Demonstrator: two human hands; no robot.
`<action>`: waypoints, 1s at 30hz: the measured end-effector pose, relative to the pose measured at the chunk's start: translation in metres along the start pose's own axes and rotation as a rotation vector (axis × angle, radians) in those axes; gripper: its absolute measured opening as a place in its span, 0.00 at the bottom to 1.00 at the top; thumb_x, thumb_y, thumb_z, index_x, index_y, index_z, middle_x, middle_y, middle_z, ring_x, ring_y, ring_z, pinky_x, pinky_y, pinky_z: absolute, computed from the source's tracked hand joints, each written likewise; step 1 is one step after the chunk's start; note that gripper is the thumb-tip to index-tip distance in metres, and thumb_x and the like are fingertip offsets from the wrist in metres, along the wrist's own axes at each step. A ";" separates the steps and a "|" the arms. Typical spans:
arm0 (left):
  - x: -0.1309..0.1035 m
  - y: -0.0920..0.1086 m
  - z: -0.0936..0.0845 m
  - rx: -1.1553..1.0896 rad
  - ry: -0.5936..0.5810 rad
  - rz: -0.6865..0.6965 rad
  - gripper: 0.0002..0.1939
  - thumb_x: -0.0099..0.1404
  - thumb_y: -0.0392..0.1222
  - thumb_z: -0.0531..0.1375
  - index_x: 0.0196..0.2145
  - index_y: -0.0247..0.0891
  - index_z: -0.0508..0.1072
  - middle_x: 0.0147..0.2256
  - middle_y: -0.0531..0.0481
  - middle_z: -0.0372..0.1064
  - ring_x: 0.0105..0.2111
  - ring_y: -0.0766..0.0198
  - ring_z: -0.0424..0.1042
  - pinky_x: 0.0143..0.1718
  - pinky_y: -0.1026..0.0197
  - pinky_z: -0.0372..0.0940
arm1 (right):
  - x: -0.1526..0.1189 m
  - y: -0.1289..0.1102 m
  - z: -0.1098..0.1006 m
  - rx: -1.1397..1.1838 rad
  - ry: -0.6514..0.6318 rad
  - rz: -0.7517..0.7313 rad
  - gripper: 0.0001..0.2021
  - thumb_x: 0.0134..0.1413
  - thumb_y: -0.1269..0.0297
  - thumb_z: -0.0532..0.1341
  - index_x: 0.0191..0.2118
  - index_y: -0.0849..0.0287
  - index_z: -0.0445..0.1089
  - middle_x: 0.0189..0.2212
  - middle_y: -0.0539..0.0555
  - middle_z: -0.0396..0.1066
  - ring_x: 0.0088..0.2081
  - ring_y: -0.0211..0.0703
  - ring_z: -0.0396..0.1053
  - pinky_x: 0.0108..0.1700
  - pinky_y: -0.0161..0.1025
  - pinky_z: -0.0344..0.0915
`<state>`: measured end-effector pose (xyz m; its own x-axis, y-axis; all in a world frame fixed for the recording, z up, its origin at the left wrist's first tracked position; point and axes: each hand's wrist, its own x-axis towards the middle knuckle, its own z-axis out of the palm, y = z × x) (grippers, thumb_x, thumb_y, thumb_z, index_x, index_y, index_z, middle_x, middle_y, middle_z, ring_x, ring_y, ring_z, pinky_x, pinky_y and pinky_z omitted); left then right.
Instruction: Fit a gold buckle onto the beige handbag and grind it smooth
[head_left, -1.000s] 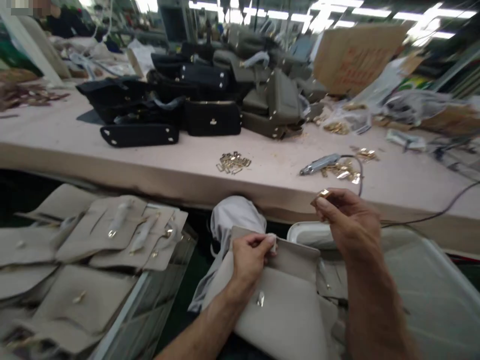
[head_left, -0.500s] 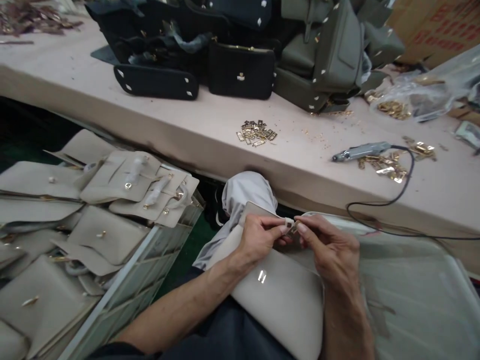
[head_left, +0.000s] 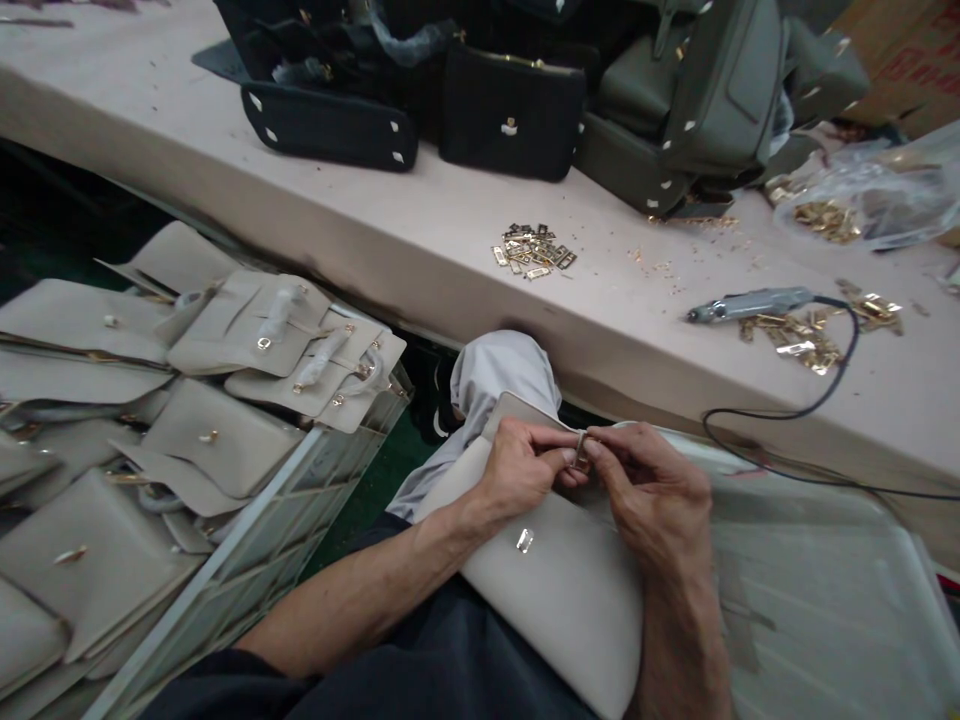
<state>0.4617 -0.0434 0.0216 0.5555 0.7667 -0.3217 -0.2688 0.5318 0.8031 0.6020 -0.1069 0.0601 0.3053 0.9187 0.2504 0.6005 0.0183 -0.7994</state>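
Centrally, low in the frame, a beige bag (head_left: 555,590) lies across the person's lap, its front face up with a small gold clasp (head_left: 524,541) near the middle. The left hand (head_left: 521,467) and the right hand (head_left: 652,490) meet at the bag's upper edge. Both are narrowed to a pinch, thumb and forefinger of each closed on one small metal fitting (head_left: 581,447) that sits against the bag's top edge; fingertips of the two hands nearly touch. Whether the fitting is already fastened to the bag cannot be told.

Just behind the bag, a grey cloth bundle (head_left: 499,375) bulges up at the table's near edge. At the left of the frame, a wire-sided bin (head_left: 285,560) holds a stack of beige bag panels (head_left: 187,400) with gold hardware. At the lower right, a sheet of clear plastic (head_left: 825,600) covers a surface beside the right forearm.

The pink table (head_left: 360,230) runs across the upper half. On it, centre: a small heap of gold buckles (head_left: 534,250). To the right: a grey handheld tool (head_left: 750,303) with a black cord (head_left: 780,412) looping off the table edge, lying just beside scattered gold clips (head_left: 802,345). Top centre: black bags (head_left: 420,100); top right: olive bags (head_left: 697,110), touching the black ones. Far upper right: a clear plastic bag of gold parts (head_left: 862,195).
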 end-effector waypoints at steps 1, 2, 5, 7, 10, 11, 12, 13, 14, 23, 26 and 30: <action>0.000 0.000 0.000 0.001 -0.008 0.007 0.15 0.57 0.31 0.66 0.43 0.29 0.85 0.26 0.43 0.80 0.23 0.67 0.76 0.29 0.67 0.73 | 0.000 0.000 0.000 -0.005 -0.003 0.003 0.05 0.61 0.63 0.67 0.42 0.54 0.81 0.37 0.54 0.76 0.38 0.43 0.74 0.39 0.40 0.71; 0.000 0.000 0.000 0.002 -0.015 0.013 0.15 0.57 0.31 0.66 0.43 0.29 0.85 0.26 0.43 0.80 0.23 0.67 0.76 0.29 0.68 0.72 | 0.000 0.001 0.000 -0.009 -0.003 0.008 0.06 0.62 0.63 0.67 0.42 0.54 0.81 0.37 0.54 0.76 0.38 0.43 0.74 0.39 0.40 0.71; -0.001 0.002 -0.002 0.003 -0.033 0.013 0.15 0.57 0.34 0.68 0.42 0.29 0.85 0.26 0.44 0.79 0.22 0.68 0.75 0.29 0.67 0.72 | 0.001 0.002 0.000 -0.019 -0.013 0.019 0.05 0.62 0.63 0.67 0.42 0.54 0.80 0.37 0.53 0.76 0.38 0.42 0.74 0.40 0.40 0.71; -0.002 0.003 -0.002 -0.004 -0.046 0.006 0.15 0.57 0.37 0.69 0.42 0.28 0.85 0.25 0.44 0.79 0.22 0.67 0.75 0.28 0.67 0.72 | 0.002 0.002 -0.001 -0.032 -0.021 0.029 0.05 0.62 0.62 0.67 0.41 0.54 0.80 0.36 0.53 0.75 0.38 0.41 0.74 0.39 0.39 0.70; -0.003 0.005 -0.003 -0.022 -0.056 -0.006 0.14 0.56 0.38 0.70 0.40 0.27 0.85 0.24 0.44 0.78 0.22 0.68 0.75 0.27 0.67 0.71 | 0.003 0.001 -0.002 -0.055 -0.033 0.044 0.05 0.62 0.62 0.67 0.42 0.54 0.80 0.36 0.52 0.75 0.36 0.40 0.73 0.38 0.38 0.69; -0.003 0.005 -0.002 -0.024 -0.054 -0.008 0.14 0.56 0.39 0.70 0.39 0.27 0.85 0.24 0.44 0.78 0.22 0.68 0.74 0.27 0.67 0.71 | 0.003 0.001 -0.002 -0.056 -0.041 0.050 0.05 0.62 0.62 0.67 0.42 0.54 0.79 0.36 0.52 0.75 0.36 0.40 0.73 0.37 0.38 0.69; -0.003 0.005 -0.002 -0.025 -0.052 -0.009 0.15 0.56 0.39 0.70 0.39 0.27 0.85 0.24 0.44 0.78 0.21 0.68 0.74 0.27 0.67 0.71 | 0.004 0.001 -0.003 -0.052 -0.049 0.053 0.05 0.62 0.62 0.67 0.42 0.54 0.79 0.36 0.52 0.75 0.36 0.40 0.73 0.37 0.38 0.69; -0.003 0.005 -0.002 -0.024 -0.049 -0.009 0.15 0.55 0.40 0.71 0.39 0.27 0.85 0.24 0.44 0.78 0.22 0.67 0.75 0.27 0.67 0.71 | 0.004 0.000 -0.003 -0.047 -0.058 0.054 0.05 0.62 0.62 0.66 0.42 0.54 0.79 0.36 0.52 0.74 0.36 0.40 0.72 0.37 0.38 0.69; -0.003 0.005 -0.002 -0.023 -0.044 -0.010 0.15 0.55 0.40 0.71 0.38 0.27 0.85 0.24 0.44 0.78 0.22 0.66 0.75 0.27 0.66 0.71 | 0.005 0.000 -0.004 -0.045 -0.068 0.053 0.05 0.62 0.63 0.66 0.41 0.55 0.79 0.35 0.52 0.74 0.35 0.40 0.72 0.36 0.38 0.68; 0.000 0.004 -0.002 -0.060 -0.053 -0.029 0.18 0.53 0.47 0.73 0.34 0.28 0.84 0.24 0.44 0.78 0.22 0.66 0.75 0.26 0.67 0.69 | 0.011 0.001 -0.008 -0.014 -0.123 0.058 0.05 0.62 0.63 0.66 0.40 0.55 0.79 0.33 0.51 0.73 0.32 0.38 0.71 0.34 0.37 0.67; 0.001 0.003 -0.003 -0.064 -0.059 -0.048 0.20 0.51 0.49 0.75 0.34 0.28 0.83 0.24 0.44 0.77 0.21 0.67 0.74 0.25 0.67 0.68 | 0.009 0.006 -0.007 0.032 -0.122 0.108 0.06 0.62 0.61 0.67 0.41 0.55 0.79 0.34 0.51 0.74 0.32 0.38 0.71 0.33 0.37 0.68; 0.002 0.003 -0.001 -0.022 -0.047 -0.056 0.19 0.51 0.49 0.74 0.32 0.29 0.82 0.24 0.45 0.77 0.20 0.67 0.73 0.24 0.67 0.67 | 0.007 0.010 -0.007 0.039 -0.127 0.122 0.07 0.61 0.60 0.67 0.42 0.56 0.79 0.34 0.52 0.74 0.32 0.39 0.72 0.34 0.37 0.69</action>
<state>0.4609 -0.0400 0.0224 0.6066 0.7180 -0.3414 -0.2535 0.5816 0.7730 0.6156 -0.1031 0.0576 0.2772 0.9574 0.0812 0.5348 -0.0836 -0.8408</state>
